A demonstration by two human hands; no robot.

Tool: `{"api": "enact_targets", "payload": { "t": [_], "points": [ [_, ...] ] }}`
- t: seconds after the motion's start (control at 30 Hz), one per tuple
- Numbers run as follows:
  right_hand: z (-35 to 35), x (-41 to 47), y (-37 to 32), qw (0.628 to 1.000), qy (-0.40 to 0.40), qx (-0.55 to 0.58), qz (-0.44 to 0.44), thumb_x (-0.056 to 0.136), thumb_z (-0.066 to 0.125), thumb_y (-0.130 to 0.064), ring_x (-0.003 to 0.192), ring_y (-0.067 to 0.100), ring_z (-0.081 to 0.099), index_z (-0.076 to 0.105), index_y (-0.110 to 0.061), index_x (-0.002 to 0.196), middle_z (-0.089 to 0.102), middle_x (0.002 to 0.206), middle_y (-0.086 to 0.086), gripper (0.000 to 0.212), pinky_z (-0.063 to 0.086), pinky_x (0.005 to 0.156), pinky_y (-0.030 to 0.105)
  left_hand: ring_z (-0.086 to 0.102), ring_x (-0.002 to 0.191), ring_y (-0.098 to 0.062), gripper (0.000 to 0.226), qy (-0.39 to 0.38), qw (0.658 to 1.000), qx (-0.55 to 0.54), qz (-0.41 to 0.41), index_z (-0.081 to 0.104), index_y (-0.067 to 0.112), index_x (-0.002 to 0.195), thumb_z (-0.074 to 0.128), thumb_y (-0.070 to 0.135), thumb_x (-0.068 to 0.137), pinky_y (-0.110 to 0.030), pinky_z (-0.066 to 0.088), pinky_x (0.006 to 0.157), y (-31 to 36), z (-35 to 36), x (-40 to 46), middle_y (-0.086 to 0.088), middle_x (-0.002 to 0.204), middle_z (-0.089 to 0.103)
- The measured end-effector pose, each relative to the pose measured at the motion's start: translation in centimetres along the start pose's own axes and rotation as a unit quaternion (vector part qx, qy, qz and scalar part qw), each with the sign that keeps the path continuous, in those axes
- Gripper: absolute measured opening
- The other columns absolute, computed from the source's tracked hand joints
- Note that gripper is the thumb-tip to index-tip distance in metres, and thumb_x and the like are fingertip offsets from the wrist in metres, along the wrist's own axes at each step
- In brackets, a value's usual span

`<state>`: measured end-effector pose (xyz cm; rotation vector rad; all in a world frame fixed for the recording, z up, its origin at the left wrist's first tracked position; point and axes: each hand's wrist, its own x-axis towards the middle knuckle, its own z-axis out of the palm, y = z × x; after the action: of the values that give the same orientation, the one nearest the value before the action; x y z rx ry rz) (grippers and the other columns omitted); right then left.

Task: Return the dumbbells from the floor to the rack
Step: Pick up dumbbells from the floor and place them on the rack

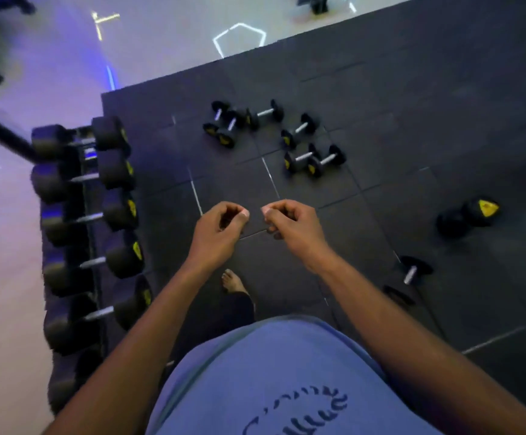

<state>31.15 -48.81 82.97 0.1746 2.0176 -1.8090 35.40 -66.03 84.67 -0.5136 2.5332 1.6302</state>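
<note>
Both hands empty, fingers curled: left hand [216, 229] and right hand [293, 226] held close together above the black floor mat [412, 105]. Small dumbbells [274, 136] lie scattered on the mat ahead, two more at right. Rack [93, 215] at left holds big dumbbells.

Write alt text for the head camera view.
A person's two empty hands, left hand and right hand, fingers curled, hover over a dark rubber-tiled gym floor scattered with small black dumbbells with steel handles. A rack of larger black dumbbells stands on the person's left.
</note>
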Motion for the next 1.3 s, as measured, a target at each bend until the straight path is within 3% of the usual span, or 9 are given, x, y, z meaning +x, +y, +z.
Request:
{"api": "enact_targets", "payload": {
  "t": [0.1, 0.37, 0.6, 0.73, 0.9, 1.0, 1.1, 1.2, 1.3],
  "points": [
    [-2.7, 3.7, -0.9, 0.997, 0.067, 0.030, 0.014, 0.097, 0.073, -0.023, 0.070, 0.008, 0.070, 0.078, -0.019, 0.092, 0.075, 0.079, -0.004, 0.009, 0.054, 0.063, 0.023, 0.071, 0.080, -0.014, 0.007, -0.044, 0.999, -0.007, 0.007, 0.072, 0.019, 0.096, 0.065, 0.022, 0.098, -0.030, 0.056, 0.075, 1.9, 2.3, 5.6, 0.001, 0.087, 0.074],
    [-7.3, 14.9, -5.8, 0.973, 0.207, 0.084, 0.059, 0.096, 0.073, -0.018, 0.069, 0.010, 0.067, 0.079, -0.012, 0.093, 0.073, 0.080, 0.000, 0.009, 0.053, 0.062, 0.023, 0.073, 0.082, -0.019, 0.007, -0.162, 0.986, 0.005, 0.022, 0.071, 0.028, 0.092, 0.066, 0.031, 0.096, -0.040, 0.058, 0.077, 6.2, 6.2, 21.8, 0.003, 0.086, 0.075],
    [-12.7, 26.0, -8.5, 0.940, 0.300, 0.137, 0.088, 0.099, 0.070, -0.013, 0.061, 0.009, 0.065, 0.076, -0.004, 0.097, 0.072, 0.082, 0.006, 0.012, 0.052, 0.057, 0.019, 0.073, 0.081, -0.015, 0.009, -0.253, 0.967, 0.031, 0.004, 0.070, 0.028, 0.100, 0.065, 0.035, 0.097, -0.021, 0.050, 0.066, 11.1, 11.8, 36.0, 0.005, 0.092, 0.073],
    [-17.4, 34.2, -7.0, 0.925, 0.320, 0.158, 0.133, 0.101, 0.068, -0.019, 0.058, 0.012, 0.061, 0.075, 0.003, 0.097, 0.070, 0.078, 0.005, 0.023, 0.048, 0.053, 0.018, 0.070, 0.077, -0.009, 0.010, -0.295, 0.953, 0.055, -0.031, 0.071, 0.024, 0.097, 0.065, 0.032, 0.097, -0.025, 0.049, 0.069, 11.7, 17.1, 44.5, 0.003, 0.091, 0.074],
    [-23.0, 47.6, -2.0, 0.927, 0.271, 0.137, 0.219, 0.104, 0.063, -0.030, 0.058, 0.010, 0.062, 0.077, -0.016, 0.086, 0.072, 0.078, -0.001, 0.027, 0.049, 0.056, 0.019, 0.069, 0.079, -0.009, 0.009, -0.292, 0.948, 0.071, -0.107, 0.072, 0.024, 0.100, 0.065, 0.029, 0.097, -0.022, 0.050, 0.068, 10.0, 25.0, 55.6, 0.001, 0.095, 0.075],
    [-24.9, 56.6, 5.0, 0.922, 0.242, 0.071, 0.293, 0.086, 0.058, -0.060, 0.069, 0.013, 0.074, 0.080, -0.032, 0.080, 0.078, 0.074, -0.009, 0.035, 0.057, 0.086, 0.038, 0.069, 0.074, -0.012, 0.012, -0.264, 0.945, 0.087, -0.170, 0.072, 0.017, 0.097, 0.065, 0.027, 0.097, -0.029, 0.051, 0.070, 6.7, 30.0, 62.5, 0.004, 0.085, 0.075],
    [-25.9, 66.0, 18.6, 0.910, 0.205, 0.001, 0.360, 0.073, 0.051, -0.077, 0.106, 0.033, 0.074, 0.075, -0.054, 0.087, 0.082, 0.092, -0.003, 0.036, 0.051, 0.108, 0.058, 0.070, 0.069, -0.016, 0.009, -0.253, 0.935, 0.110, -0.221, 0.072, 0.018, 0.096, 0.066, 0.025, 0.096, -0.033, 0.052, 0.068, 1.6, 35.2, 69.6, 0.002, 0.083, 0.074],
    [-26.6, 72.5, 26.0, 0.876, 0.201, -0.038, 0.436, 0.065, 0.048, -0.076, 0.119, 0.033, 0.068, 0.068, -0.064, 0.083, 0.077, 0.116, 0.004, 0.029, 0.049, 0.112, 0.052, 0.066, 0.050, -0.014, 0.010, -0.265, 0.914, 0.145, -0.272, 0.068, 0.016, 0.101, 0.063, 0.023, 0.096, -0.030, 0.052, 0.056, -5.5, 40.7, 76.3, -0.004, 0.083, 0.073],
    [-26.6, 78.5, 33.0, 0.848, 0.200, -0.063, 0.487, 0.059, 0.050, -0.077, 0.111, 0.029, 0.070, 0.070, -0.059, 0.082, 0.077, 0.102, -0.001, 0.035, 0.051, 0.107, 0.047, 0.063, 0.046, -0.012, 0.008, -0.286, 0.900, 0.179, -0.276, 0.066, 0.021, 0.092, 0.059, 0.024, 0.096, -0.022, 0.046, 0.046, -14.3, 46.0, 83.0, -0.007, 0.084, 0.076]
  ]
}}
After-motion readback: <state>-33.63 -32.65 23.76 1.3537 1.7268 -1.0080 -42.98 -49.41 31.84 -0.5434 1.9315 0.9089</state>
